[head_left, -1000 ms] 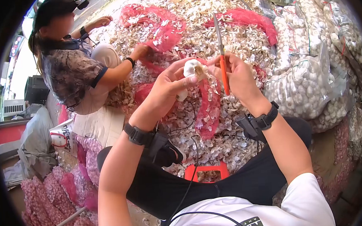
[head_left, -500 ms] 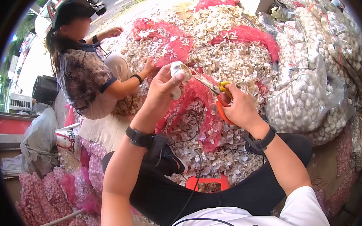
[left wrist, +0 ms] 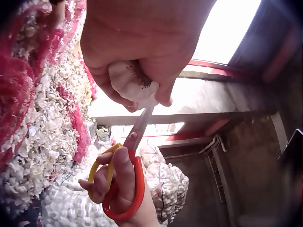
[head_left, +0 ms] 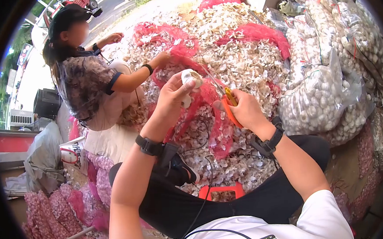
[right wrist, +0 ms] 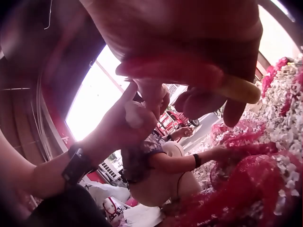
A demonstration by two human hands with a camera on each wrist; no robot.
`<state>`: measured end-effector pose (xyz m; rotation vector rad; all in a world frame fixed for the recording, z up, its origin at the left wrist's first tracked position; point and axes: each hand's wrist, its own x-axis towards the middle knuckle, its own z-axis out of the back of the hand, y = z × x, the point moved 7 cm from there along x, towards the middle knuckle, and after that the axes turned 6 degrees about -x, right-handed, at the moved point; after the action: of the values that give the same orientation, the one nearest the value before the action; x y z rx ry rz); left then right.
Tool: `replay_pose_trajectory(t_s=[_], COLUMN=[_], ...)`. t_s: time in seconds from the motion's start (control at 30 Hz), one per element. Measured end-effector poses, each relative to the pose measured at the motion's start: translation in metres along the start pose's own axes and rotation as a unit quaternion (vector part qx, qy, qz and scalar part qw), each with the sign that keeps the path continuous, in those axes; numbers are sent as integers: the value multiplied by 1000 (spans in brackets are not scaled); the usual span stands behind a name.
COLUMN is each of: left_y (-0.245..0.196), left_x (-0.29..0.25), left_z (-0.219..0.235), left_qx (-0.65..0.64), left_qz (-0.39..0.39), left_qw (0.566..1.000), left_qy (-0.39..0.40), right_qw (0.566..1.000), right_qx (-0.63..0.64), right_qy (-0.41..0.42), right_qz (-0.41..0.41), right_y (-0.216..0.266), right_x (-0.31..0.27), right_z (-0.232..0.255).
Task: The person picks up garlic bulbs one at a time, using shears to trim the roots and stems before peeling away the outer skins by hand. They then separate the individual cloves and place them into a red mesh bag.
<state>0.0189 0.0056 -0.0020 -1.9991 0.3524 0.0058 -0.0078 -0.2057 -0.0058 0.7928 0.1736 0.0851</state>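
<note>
My left hand [head_left: 169,96] pinches a white garlic bulb [head_left: 190,77] between thumb and fingers. A second pale bulb [head_left: 186,101] shows below it, tucked in the same hand. My right hand [head_left: 249,110] grips a pair of scissors [left wrist: 139,132] with one yellow and one orange handle loop. The blades lie close together, and their tips reach the bulb at the left fingertips in the left wrist view. Dark root marks show on the bulb [left wrist: 127,79] there. In the right wrist view the orange handle [right wrist: 170,71] crosses under the palm.
Garlic skins [head_left: 236,70] are heaped ahead, with red netting [head_left: 256,33] across them. Clear bags of garlic bulbs [head_left: 311,105] stand at the right. Another person [head_left: 88,73] crouches at the left, one hand on netting. Pink net sacks [head_left: 52,215] lie lower left; a red stool [head_left: 222,191] is beneath me.
The scissors have swung from pointing away to pointing at the bulb. Their handles, spread half a second ago, are now closer together. The left hand keeps the bulb.
</note>
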Motion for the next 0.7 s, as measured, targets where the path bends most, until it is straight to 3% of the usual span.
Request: replay_pose_trajectory(t_s=[0.07,0.13,0.23,0.3,0.43,0.5,0.53,0.6,0.7], left_y=[0,-5,-3,-5,-5,-5,-6,-3,-3], left_x=[2,2,1,-1,1,-2,-5,-6,-5], left_z=[1,1,4,4,7,4,3,-1,-3], left_qx=[-9,23,83,81,79,132,185,180,149], left_qz=[9,-50,-46,-34,-37,-27,-18,-12,-25], left_qw=[1000,998,995,996,996,990,981,983,988], left_qy=[-3,-16,-23,-29,-31,-42,-53,-46,-41], right_qw=[1000,998,992,983,991,988,988,984,986], right_qx=[-19,-37,-101,-182,-133,-110,-110,-167,-155], right_qy=[-21,-40,-39,16,-18,-84,-84,-43,-33], right_qz=[13,25,63,23,11,69,69,56,55], right_y=[6,9,10,5,7,9,8,3,6], right_x=[-2,-2,-4,-1,-1,-1,0,1,0], right_z=[7,10,8,4,11,15,14,8,7])
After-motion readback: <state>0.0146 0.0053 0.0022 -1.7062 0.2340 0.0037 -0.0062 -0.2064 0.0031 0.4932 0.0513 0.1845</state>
